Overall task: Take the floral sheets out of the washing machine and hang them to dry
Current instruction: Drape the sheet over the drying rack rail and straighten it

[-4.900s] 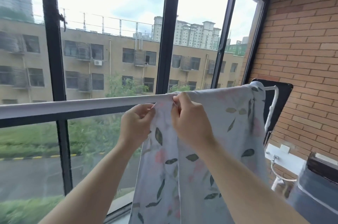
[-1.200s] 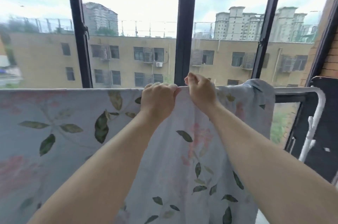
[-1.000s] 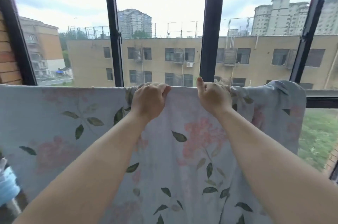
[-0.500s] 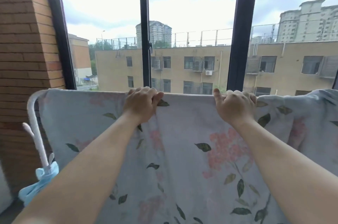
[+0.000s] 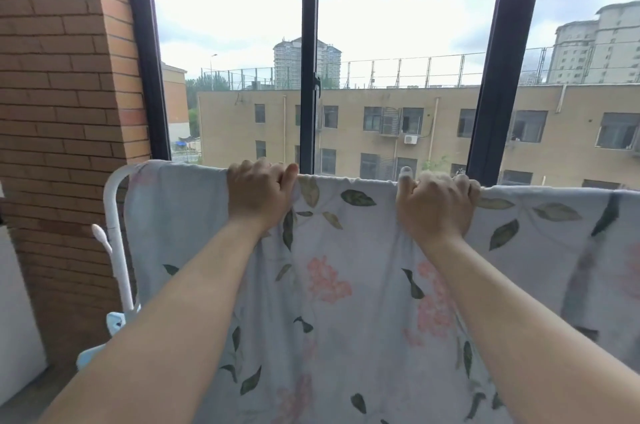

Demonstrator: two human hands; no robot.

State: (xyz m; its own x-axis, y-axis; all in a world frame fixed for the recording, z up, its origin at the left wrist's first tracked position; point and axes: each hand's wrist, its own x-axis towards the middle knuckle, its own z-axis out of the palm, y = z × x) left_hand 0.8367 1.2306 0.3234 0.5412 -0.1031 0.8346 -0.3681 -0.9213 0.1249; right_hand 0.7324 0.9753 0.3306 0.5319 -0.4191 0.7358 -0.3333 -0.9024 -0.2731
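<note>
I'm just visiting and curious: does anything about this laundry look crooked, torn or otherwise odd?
Nothing stands out. The floral sheet lies draped over the white rack, its top edge gripped by the left hand and right hand; only soft folds show at its right side.

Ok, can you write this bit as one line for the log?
sheet: draped over rack | left hand: grips top edge | right hand: grips top edge

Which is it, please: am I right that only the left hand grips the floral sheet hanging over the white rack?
Not quite: the head view shows both the left hand and the right hand gripping the floral sheet, which hangs over the white rack.
</note>
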